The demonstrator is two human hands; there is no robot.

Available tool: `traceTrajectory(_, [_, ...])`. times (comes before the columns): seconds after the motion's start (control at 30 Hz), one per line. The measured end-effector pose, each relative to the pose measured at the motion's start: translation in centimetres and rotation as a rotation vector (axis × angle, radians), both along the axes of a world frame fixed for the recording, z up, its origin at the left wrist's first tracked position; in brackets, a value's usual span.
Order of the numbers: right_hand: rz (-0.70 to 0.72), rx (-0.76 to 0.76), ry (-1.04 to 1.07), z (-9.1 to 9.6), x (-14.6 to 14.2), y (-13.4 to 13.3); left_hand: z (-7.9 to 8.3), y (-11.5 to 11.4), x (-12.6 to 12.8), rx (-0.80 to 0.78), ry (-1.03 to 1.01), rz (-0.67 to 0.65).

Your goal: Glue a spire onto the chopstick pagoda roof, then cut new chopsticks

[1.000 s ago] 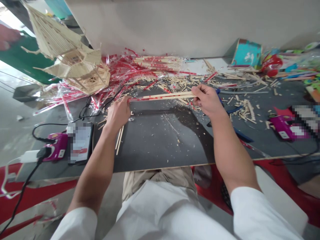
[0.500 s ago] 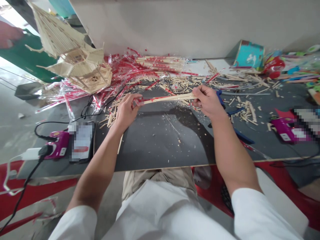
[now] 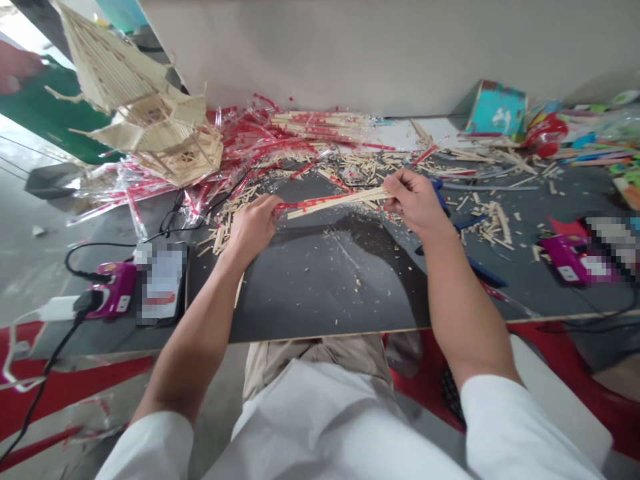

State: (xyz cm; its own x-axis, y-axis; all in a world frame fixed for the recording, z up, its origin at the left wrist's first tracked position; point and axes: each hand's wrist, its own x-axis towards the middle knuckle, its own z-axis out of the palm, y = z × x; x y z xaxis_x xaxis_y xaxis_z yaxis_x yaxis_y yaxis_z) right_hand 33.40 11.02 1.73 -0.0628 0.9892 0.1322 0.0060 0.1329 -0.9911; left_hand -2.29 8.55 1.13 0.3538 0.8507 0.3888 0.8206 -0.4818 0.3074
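Note:
My right hand (image 3: 416, 201) is closed round one end of a thin bundle of wooden sticks (image 3: 340, 199) held above the dark table (image 3: 325, 280). My left hand (image 3: 253, 223) pinches the red-printed clear wrapper (image 3: 293, 205) at the bundle's other end. The sticks slope slightly up toward the right hand. Two loose sticks (image 3: 239, 290) lie on the table under my left wrist.
A stick-built model house (image 3: 145, 113) stands at the back left amid crumpled red wrappers (image 3: 240, 147). Cut stick scraps (image 3: 365, 167) litter the back. A phone (image 3: 160, 283) and purple charger (image 3: 113, 297) lie left; a teal box (image 3: 497, 110) and purple device (image 3: 570, 260) right.
My left hand has shifted right along the bundle and now pulls at the wrapper end; the bundle has tilted. My right hand has barely moved.

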Motion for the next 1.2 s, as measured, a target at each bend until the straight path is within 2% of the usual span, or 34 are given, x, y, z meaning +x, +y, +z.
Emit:
traceTrajectory(0.2, [0.003,-0.006,-0.001,0.1,-0.1,-0.1,0.5,-0.1,0.2,0.021,-0.02,0.067])
traceTrajectory(0.4, [-0.01,0.01,0.001,0.4,-0.6,-0.4,0.3,0.2,0.5,0.008,-0.184,0.092])
traceTrajectory(0.63, [-0.07,0.005,-0.018,0.0,-0.2,0.0,0.1,0.8,0.2,-0.079,-0.501,0.129])
traceTrajectory(0.8, [-0.094,-0.013,0.005,-0.3,0.0,0.3,-0.6,1.5,-0.3,-0.156,-0.657,0.135])
traceTrajectory(0.9, [-0.098,-0.006,0.016,-0.2,0.0,0.3,-0.8,1.8,-0.2,-0.234,-0.859,0.146])
traceTrajectory(1.03, [-0.12,0.011,0.039,0.2,0.4,0.4,0.0,2.0,-0.5,-0.307,-1.184,0.222])
traceTrajectory(1.2, [-0.13,0.048,0.066,0.4,1.1,0.7,1.6,2.2,-2.0,-0.266,-1.358,0.393])
